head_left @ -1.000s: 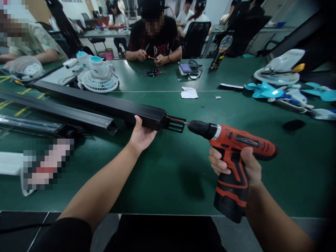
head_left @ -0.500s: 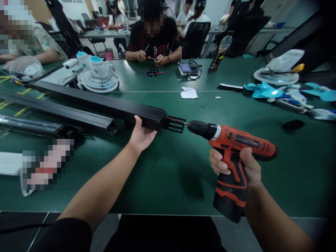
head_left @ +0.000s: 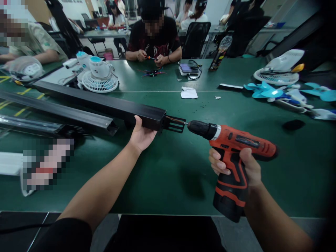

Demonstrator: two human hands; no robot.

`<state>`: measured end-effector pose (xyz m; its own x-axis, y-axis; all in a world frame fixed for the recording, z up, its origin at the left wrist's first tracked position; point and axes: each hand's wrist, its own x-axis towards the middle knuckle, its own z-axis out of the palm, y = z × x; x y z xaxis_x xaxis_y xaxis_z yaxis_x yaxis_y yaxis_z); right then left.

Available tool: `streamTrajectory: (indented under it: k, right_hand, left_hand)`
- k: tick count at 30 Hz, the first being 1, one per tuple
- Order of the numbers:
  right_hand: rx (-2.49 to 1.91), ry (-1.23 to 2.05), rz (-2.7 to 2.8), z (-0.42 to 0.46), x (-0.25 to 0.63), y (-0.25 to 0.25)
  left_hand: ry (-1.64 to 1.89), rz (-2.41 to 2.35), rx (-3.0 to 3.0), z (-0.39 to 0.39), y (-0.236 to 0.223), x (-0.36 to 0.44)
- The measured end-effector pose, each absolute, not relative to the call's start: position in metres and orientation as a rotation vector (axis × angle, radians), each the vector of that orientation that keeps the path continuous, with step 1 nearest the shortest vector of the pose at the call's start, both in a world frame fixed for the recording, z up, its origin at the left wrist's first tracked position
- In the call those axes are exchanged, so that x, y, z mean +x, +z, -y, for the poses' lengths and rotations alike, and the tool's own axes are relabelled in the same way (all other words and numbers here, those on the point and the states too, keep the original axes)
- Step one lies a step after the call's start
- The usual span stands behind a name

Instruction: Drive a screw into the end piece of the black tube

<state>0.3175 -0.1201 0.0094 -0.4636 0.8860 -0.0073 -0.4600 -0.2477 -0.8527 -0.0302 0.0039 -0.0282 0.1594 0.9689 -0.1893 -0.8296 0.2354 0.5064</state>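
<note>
My left hand grips the near end of a long black rectangular metal tube, thumb on its side and fingers underneath. From that end juts a slotted black bracket. My right hand is wrapped round the handle of an orange and black cordless drill. The drill points left, and its thin bit reaches the bracket's slotted end; how far the bit goes in is hidden. Two more black metal profiles, including a grey-edged one, lie left of my left hand.
White fan parts stand at the back left. Blue fan blades and white covers are piled at the right. Paper scraps and a bottle are on the green table. Across it, a person holds a screwdriver.
The drill's battery end has tilted very slightly to the left. My left hand and the black tube have stayed in place.
</note>
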Motion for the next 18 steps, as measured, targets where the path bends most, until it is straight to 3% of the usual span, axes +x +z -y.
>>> streamTrajectory:
  k: [18]
  right_hand:
    - [-0.629,1.83,1.019,0.12,0.32,0.007]
  left_hand:
    - [1.293,-0.438,0.303,-0.006,-0.036,-0.034]
